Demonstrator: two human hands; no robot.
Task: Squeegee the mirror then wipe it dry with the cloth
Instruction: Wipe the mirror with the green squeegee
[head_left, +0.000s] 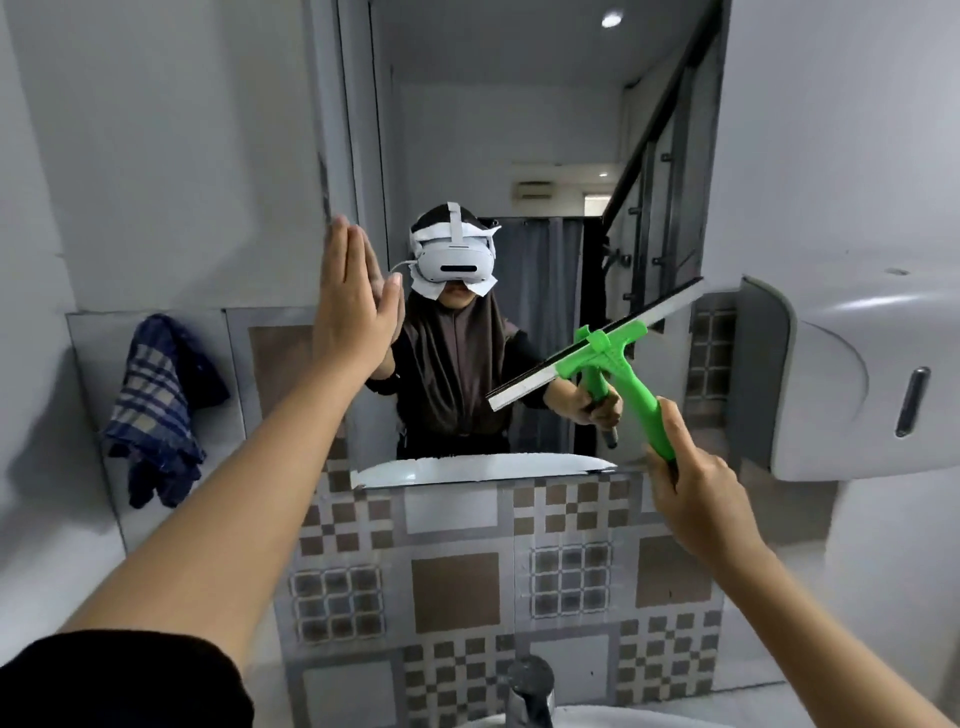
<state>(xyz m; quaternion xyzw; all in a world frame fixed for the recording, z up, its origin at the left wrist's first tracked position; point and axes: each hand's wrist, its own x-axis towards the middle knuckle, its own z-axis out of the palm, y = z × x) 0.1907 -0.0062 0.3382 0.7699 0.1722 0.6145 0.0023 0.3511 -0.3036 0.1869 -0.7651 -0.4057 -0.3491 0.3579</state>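
Observation:
The mirror (519, 130) hangs on the wall ahead, above patterned tiles. My right hand (696, 483) grips the handle of a green squeegee (618, 364). Its blade slants up to the right across the mirror's lower right part, and whether it touches the glass I cannot tell. My left hand (353, 306) is flat, fingers together, at the mirror's left edge, holding nothing. A blue and white checked cloth (161, 410) hangs on the wall to the left, below and left of that hand.
A white wall dispenser (841, 384) juts out at the right, close to the squeegee blade's end. A chrome tap (530, 691) and the white basin rim (597, 717) lie below. A person wearing a headset is reflected in the mirror.

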